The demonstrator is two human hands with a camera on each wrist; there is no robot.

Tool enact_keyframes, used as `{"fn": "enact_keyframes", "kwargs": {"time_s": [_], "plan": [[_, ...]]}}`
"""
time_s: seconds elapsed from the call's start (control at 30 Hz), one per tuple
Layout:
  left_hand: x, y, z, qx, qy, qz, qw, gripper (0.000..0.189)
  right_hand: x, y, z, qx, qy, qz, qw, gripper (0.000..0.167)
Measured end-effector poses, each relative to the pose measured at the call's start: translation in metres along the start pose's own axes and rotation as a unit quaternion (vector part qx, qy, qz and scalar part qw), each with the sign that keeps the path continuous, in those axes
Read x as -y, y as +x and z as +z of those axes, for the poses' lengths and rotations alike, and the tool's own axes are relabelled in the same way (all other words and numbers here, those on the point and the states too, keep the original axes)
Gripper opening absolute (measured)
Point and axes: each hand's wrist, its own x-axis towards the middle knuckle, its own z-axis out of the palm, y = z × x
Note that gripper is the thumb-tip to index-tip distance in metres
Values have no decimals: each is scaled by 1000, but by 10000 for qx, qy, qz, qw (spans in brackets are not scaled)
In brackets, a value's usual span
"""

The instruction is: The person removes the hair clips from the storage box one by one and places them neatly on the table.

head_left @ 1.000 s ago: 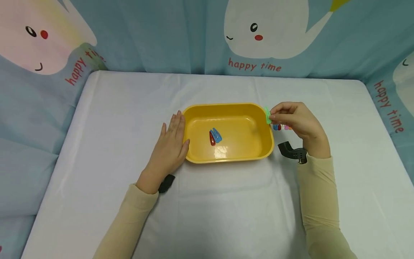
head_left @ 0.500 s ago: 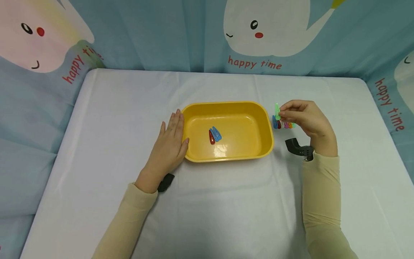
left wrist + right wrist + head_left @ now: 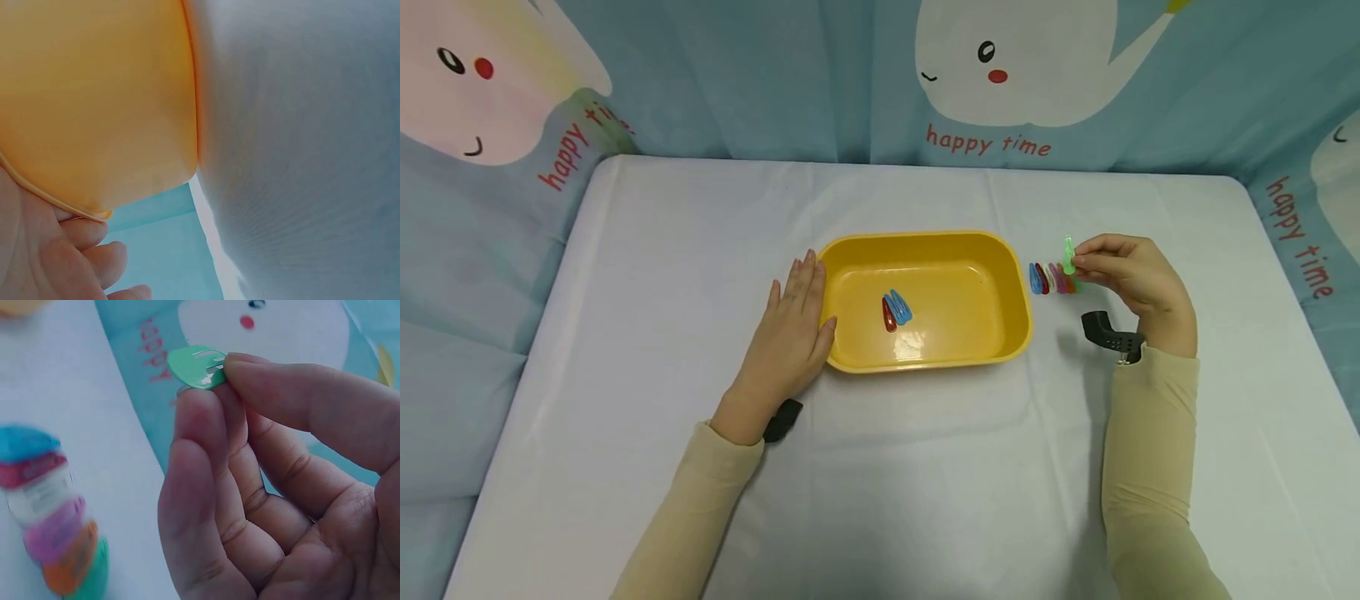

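Observation:
My right hand [image 3: 1138, 279] pinches a light green snap hair clip [image 3: 1069, 255] between thumb and fingertips, raised above the table; the right wrist view shows this green clip [image 3: 199, 366] close up. Just below and left of it lies a row of hair clips [image 3: 1051, 278] in blue, dark red, white, purple, orange and green. With its fingers straight, my left hand [image 3: 782, 333] rests against the left end of a yellow tray [image 3: 925, 365]. Inside the tray lie a red clip [image 3: 888, 315] and blue clips [image 3: 898, 307]. The left wrist view shows fingers [image 3: 103, 262] at the tray's rim.
The white-covered table [image 3: 925, 483] stretches around the tray. A blue curtain [image 3: 760, 83] printed with whales hangs along the back and sides. Black wrist mounts [image 3: 1108, 335] sit under both wrists.
My right hand has carried the green clip rightward from the tray's right rim to above the row of clips. The left hand stays against the tray.

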Motion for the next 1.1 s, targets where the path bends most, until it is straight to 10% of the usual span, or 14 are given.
{"fn": "enact_keyframes", "kwargs": {"time_s": [0.7,1.1], "plan": [[0,1,0,2,-74,19,10000,64,-29,4,-34,-759,-1163,630,9883,24],[0,1,0,-7,-87,11,10000,64,-29,8,-28,-1111,-2370,584,9634,15]]}}
